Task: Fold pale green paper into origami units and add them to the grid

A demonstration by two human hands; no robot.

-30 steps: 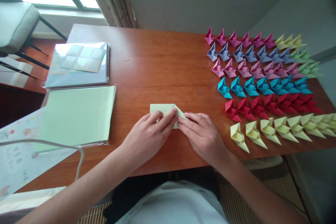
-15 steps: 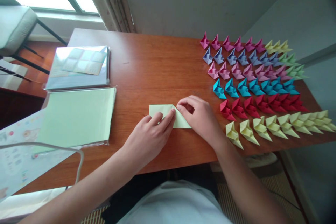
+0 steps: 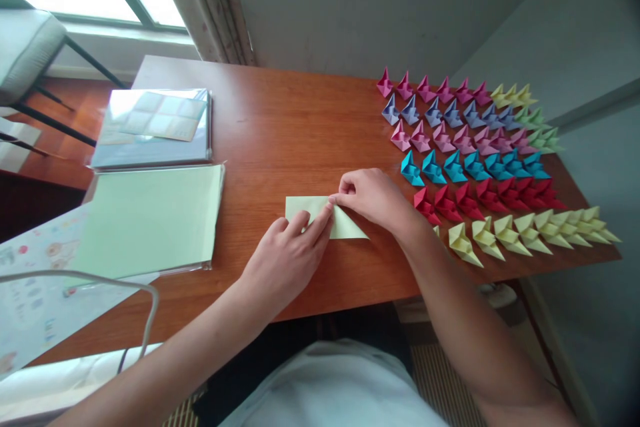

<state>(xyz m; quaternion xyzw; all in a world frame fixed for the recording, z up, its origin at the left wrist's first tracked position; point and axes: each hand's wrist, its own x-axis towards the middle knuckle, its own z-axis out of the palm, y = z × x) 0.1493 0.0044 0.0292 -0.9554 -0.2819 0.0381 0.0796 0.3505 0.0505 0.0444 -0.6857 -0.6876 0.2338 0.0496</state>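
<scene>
A pale green folded sheet of origami paper lies on the wooden table in front of me, its right side folded into a slanted edge. My left hand holds the sheet down, the forefinger stretched along it with the tip at the top of the fold. At that same spot, my right hand is closed in a pinch, thumb and forefinger together against the paper's top edge. The left palm covers part of the sheet's lower side. Whether the right fingertips grip a corner or only press the crease is hard to see.
Rows of folded paper shapes in pink, purple, blue, red and yellow fill the table's right side. On the left lie a stack of pale green paper, a plastic-wrapped pack and a white cable.
My right hand has moved up and left, from the slanted edge to the fold's top beside my left fingertip. The view has shifted slightly. My left hand stays on the paper.
</scene>
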